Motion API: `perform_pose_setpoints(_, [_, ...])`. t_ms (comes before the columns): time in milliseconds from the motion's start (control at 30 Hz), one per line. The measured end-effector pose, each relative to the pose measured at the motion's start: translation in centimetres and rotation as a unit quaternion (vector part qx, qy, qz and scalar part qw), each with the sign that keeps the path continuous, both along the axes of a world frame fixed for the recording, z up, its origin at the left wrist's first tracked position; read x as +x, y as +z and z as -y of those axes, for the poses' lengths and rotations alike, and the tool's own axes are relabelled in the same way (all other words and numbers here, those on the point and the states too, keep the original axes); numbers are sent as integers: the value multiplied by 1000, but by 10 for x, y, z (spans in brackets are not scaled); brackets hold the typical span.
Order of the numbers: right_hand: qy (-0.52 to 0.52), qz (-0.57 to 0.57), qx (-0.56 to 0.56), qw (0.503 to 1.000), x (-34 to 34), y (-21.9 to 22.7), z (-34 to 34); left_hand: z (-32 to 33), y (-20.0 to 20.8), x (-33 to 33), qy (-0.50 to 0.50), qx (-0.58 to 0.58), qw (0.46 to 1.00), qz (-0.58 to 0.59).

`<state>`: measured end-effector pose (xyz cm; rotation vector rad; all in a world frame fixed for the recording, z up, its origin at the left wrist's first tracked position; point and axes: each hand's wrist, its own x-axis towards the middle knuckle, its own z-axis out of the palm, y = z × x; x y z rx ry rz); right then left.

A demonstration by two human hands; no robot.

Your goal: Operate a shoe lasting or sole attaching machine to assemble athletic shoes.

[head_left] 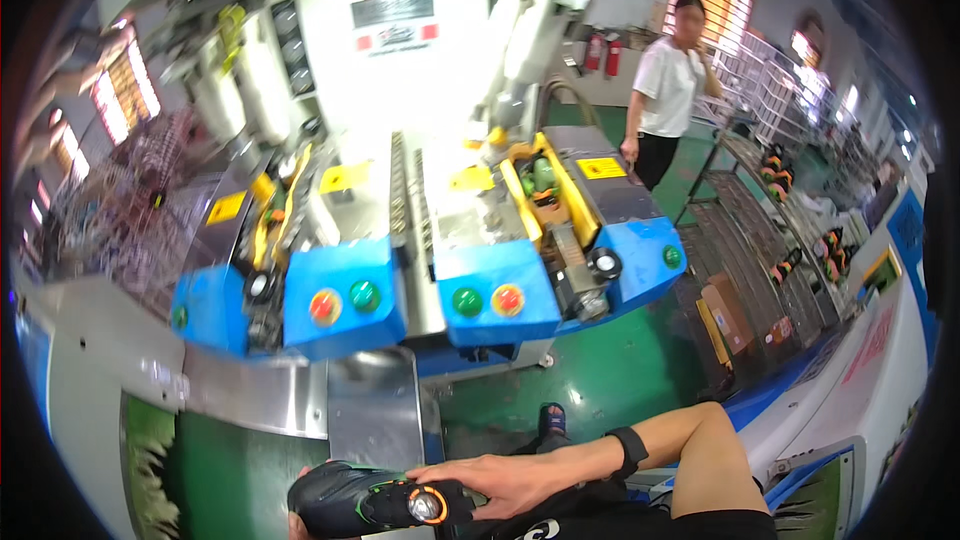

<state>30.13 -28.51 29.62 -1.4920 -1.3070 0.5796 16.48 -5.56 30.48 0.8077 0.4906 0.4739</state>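
Note:
Low in the view, close to my body, I hold a black shoe [345, 502] lying sideways. Green and orange trim runs around its opening, where a round, shiny metal part shows. My right hand [495, 480] reaches in from the right and is closed on the shoe's right end, thumb and fingers apart around it. Of my left hand [296, 524] only a little shows at the shoe's left end; it grips there, its fingers mostly hidden behind the shoe. Beyond the shoe is a metal plate [375, 405] at the foot of a machine.
Ahead stands a white machine with two stations and blue control boxes [345, 290] bearing red and green buttons. A similar shoe [541, 178] sits in the right station. At right, a rack [765, 240] holds several shoes, and a person [672, 90] stands behind it.

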Motion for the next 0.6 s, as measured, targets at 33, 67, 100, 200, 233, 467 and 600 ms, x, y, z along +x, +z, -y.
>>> perform_pose_setpoints(33, [-23, -167, -59, 984, 5, -2, 13, 8, -3, 16, -15, 8, 1000, 7])
perform_pose_setpoints(67, [-69, -225, -44, 971, 14, -2, 36, 21, -3, 31, -77, 28, 995, 49])
perform_pose_setpoints(100, [-133, -232, -14, 964, 27, -4, 47, 37, -4, 48, -137, 47, 985, 90])
perform_pose_setpoints(200, [-177, -558, 101, 804, 76, -5, 118, 104, -11, 110, -168, 181, 967, 70])
perform_pose_setpoints(233, [-218, -575, 95, 783, 98, -4, 146, 128, -11, 131, -187, 190, 961, 77])
perform_pose_setpoints(467, [-435, -356, 255, 787, 193, 15, 335, 245, 8, 361, -323, 248, 913, -4])
perform_pose_setpoints(600, [-527, -354, 306, 709, 189, -3, 380, 315, -31, 565, -355, 436, 808, -177])
